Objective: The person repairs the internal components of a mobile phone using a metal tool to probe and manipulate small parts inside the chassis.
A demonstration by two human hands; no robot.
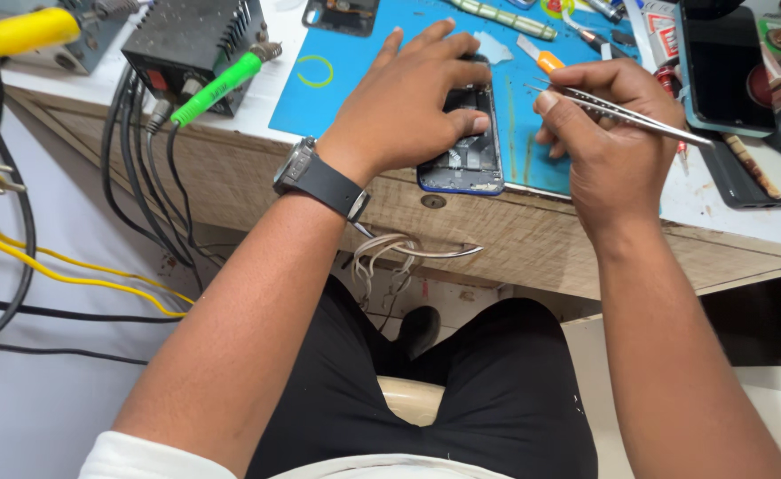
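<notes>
An opened blue-edged phone (pixel 468 160) lies on a blue work mat (pixel 408 84) at the front edge of the wooden bench, its inner parts exposed. My left hand (pixel 413 102), with a dark wristwatch, lies flat over the phone's upper half and presses it down. My right hand (pixel 608 133) sits just right of the phone and pinches metal tweezers (pixel 621 113), whose tips point left toward the phone's upper right edge.
A black power unit (pixel 191 40) with cables and a green-handled tool (pixel 217 87) stands at the back left. A dark phone panel (pixel 726 71), small tools and bottles crowd the right side. A drawer handle (pixel 426 251) sits below the bench edge. My legs are under the bench.
</notes>
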